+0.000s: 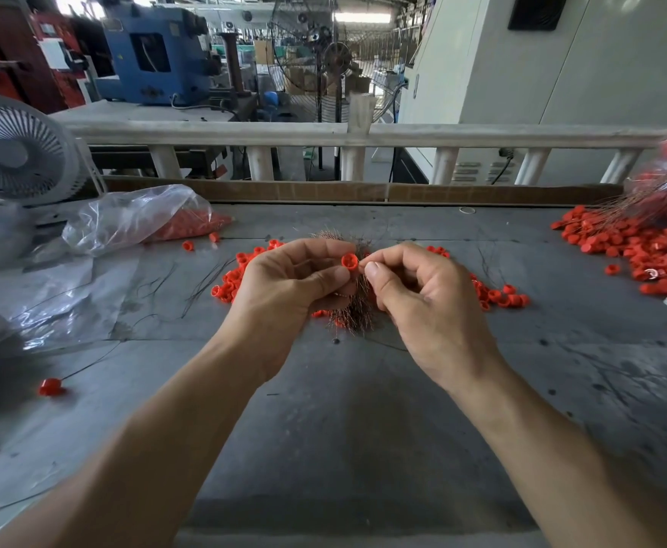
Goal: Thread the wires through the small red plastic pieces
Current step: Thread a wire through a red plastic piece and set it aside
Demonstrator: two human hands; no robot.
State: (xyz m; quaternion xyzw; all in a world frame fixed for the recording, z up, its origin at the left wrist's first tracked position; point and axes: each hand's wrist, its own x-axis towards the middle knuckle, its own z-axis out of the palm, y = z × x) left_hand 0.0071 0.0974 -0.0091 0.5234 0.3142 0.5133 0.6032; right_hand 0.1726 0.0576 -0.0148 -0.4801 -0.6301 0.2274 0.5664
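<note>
While the threading is carried out, a wide grey table [363,409] is used as the work surface, with supplies spread within easy reach. At the far left a clear plastic bag [134,215] of red pieces is laid open beside a small fan [15,152], probably as the stock. At the far right a large heap of red pieces with wires [648,247] trailing from them is piled, apparently the finished work, kept well apart from the loose stock. In the middle, just beyond the hands, a scatter of loose red caps [237,278] is spread around a bundle of thin wires [357,306], so that either can be picked up quickly.

One red cap [350,262] is pinched between thumb and fingertips of the left hand [284,286], its open mouth turned toward the right, seemingly to present it to the wire. The right hand [422,294] is held just beside it, thumb and forefinger closed narrowly as if on a wire end; the wire itself is too fine to be made out. At the near left, a single threaded cap [50,386] is lying with its wire attached.
</note>
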